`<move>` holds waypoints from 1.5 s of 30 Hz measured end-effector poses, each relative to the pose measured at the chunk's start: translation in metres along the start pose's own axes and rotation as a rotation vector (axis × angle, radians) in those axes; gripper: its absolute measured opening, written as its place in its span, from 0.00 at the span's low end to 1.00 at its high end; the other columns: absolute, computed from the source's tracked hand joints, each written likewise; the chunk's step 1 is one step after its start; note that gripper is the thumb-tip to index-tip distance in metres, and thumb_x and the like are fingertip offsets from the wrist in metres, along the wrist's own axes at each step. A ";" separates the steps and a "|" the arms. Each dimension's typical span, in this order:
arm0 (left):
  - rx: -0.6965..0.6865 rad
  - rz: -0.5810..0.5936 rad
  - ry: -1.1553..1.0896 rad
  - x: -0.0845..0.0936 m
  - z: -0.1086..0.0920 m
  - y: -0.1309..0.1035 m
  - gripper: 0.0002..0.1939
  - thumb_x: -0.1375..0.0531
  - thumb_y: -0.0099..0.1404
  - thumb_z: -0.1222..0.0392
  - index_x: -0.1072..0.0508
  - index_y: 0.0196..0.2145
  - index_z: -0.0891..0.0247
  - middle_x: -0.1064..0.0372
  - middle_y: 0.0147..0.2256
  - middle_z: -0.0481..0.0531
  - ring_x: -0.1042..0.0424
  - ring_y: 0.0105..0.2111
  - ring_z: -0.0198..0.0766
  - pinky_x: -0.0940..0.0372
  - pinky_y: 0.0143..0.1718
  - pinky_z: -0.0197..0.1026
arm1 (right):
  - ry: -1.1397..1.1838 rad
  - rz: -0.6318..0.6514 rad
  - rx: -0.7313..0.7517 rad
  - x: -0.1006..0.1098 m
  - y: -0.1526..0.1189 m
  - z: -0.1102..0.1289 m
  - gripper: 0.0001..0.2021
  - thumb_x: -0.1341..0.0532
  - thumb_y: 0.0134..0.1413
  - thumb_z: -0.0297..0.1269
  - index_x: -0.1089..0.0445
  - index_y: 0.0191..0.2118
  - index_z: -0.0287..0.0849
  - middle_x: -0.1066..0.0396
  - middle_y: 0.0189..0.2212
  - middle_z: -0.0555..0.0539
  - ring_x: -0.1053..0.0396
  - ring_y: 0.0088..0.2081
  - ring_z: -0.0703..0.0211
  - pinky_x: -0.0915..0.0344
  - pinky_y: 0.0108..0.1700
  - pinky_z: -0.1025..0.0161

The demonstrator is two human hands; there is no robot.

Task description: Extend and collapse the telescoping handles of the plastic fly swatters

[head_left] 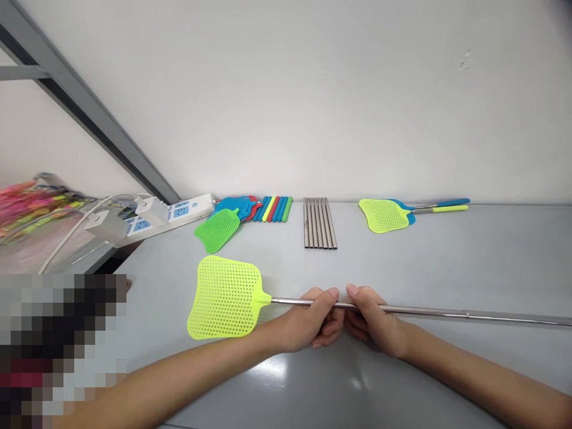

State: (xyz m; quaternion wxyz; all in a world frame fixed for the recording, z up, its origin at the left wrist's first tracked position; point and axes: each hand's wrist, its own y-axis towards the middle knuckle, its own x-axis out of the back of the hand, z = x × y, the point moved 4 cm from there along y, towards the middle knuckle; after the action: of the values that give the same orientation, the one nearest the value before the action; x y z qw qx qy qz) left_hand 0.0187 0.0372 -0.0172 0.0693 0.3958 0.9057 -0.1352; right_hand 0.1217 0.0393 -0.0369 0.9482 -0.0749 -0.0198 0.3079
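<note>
A fly swatter with a yellow-green perforated head point(226, 298) and a long, extended metal rod spans the view just above the grey table point(277, 268). My left hand point(315, 319) is closed round the rod on the head side, thumb on top. Close beside it, my right hand point(370, 316) grips the same rod, thumb also on top. The rod runs on to the right and leaves the picture, so its far end is hidden.
By the wall lie loose swatter heads, a green one point(218, 230) in front, coloured handle grips point(274, 208) and several metal rods point(319, 223). Two swatters point(386, 215) lie at right. A power strip point(179, 214) with plugs and cables is at left, near a grey metal frame point(89, 95).
</note>
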 end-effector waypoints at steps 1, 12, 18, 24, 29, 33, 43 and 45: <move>0.000 0.004 -0.001 -0.002 0.000 0.000 0.25 0.63 0.65 0.54 0.47 0.13 0.64 0.53 0.08 0.42 0.52 0.11 0.27 0.54 0.17 0.33 | 0.007 0.000 0.011 -0.001 0.000 -0.001 0.28 0.61 0.55 0.53 0.46 0.13 0.41 0.53 0.09 0.55 0.54 0.14 0.68 0.54 0.18 0.67; 0.041 -0.041 -0.024 0.000 0.006 0.004 0.29 0.62 0.63 0.49 0.40 0.11 0.65 0.49 0.08 0.46 0.50 0.10 0.27 0.55 0.14 0.34 | 0.058 0.100 0.057 -0.005 0.008 0.007 0.33 0.62 0.55 0.54 0.35 0.14 0.38 0.40 0.11 0.49 0.46 0.17 0.66 0.51 0.19 0.67; 0.012 -0.028 -0.133 0.004 0.009 0.008 0.29 0.60 0.62 0.50 0.34 0.14 0.68 0.40 0.13 0.50 0.45 0.11 0.28 0.52 0.14 0.33 | -0.044 0.029 0.042 0.000 0.010 0.011 0.31 0.60 0.56 0.52 0.38 0.12 0.38 0.47 0.09 0.52 0.48 0.15 0.67 0.51 0.20 0.67; -0.006 -0.139 -0.197 0.010 0.010 0.010 0.27 0.58 0.61 0.49 0.36 0.14 0.68 0.37 0.15 0.52 0.42 0.13 0.30 0.51 0.15 0.33 | 0.018 -0.038 0.068 0.004 0.012 0.009 0.27 0.55 0.55 0.49 0.38 0.13 0.38 0.46 0.09 0.53 0.49 0.15 0.68 0.52 0.19 0.68; -0.067 -0.316 -0.184 0.016 0.009 0.008 0.27 0.56 0.61 0.47 0.37 0.14 0.67 0.44 0.11 0.48 0.45 0.13 0.29 0.50 0.17 0.34 | 0.116 -0.179 0.119 0.014 0.014 0.009 0.26 0.49 0.54 0.45 0.50 0.09 0.40 0.53 0.07 0.56 0.54 0.12 0.71 0.56 0.18 0.67; -0.147 -0.491 -0.254 0.023 0.007 0.004 0.26 0.56 0.60 0.45 0.40 0.13 0.65 0.47 0.11 0.46 0.46 0.14 0.29 0.53 0.17 0.34 | 0.413 -0.275 0.179 0.020 0.014 0.008 0.25 0.49 0.53 0.44 0.55 0.11 0.42 0.61 0.08 0.57 0.56 0.11 0.70 0.60 0.16 0.66; -0.285 -0.736 -0.330 0.034 0.005 -0.005 0.25 0.56 0.62 0.51 0.48 0.11 0.64 0.54 0.11 0.44 0.52 0.14 0.29 0.50 0.21 0.35 | 0.629 -0.511 0.370 0.033 0.007 0.010 0.21 0.46 0.49 0.36 0.53 0.11 0.41 0.62 0.10 0.56 0.60 0.14 0.69 0.63 0.16 0.67; -0.289 -0.746 -0.341 0.035 0.004 -0.004 0.24 0.55 0.62 0.51 0.48 0.11 0.64 0.55 0.11 0.43 0.52 0.14 0.29 0.49 0.22 0.35 | 0.635 -0.535 0.341 0.034 0.008 0.008 0.21 0.46 0.50 0.36 0.53 0.12 0.41 0.62 0.10 0.56 0.61 0.15 0.69 0.63 0.15 0.68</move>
State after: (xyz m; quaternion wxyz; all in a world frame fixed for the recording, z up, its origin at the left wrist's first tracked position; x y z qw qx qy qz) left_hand -0.0078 0.0572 -0.0283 0.2190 -0.0003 0.9719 -0.0861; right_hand 0.1433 0.0668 -0.0307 0.9525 -0.0003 0.3044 0.0123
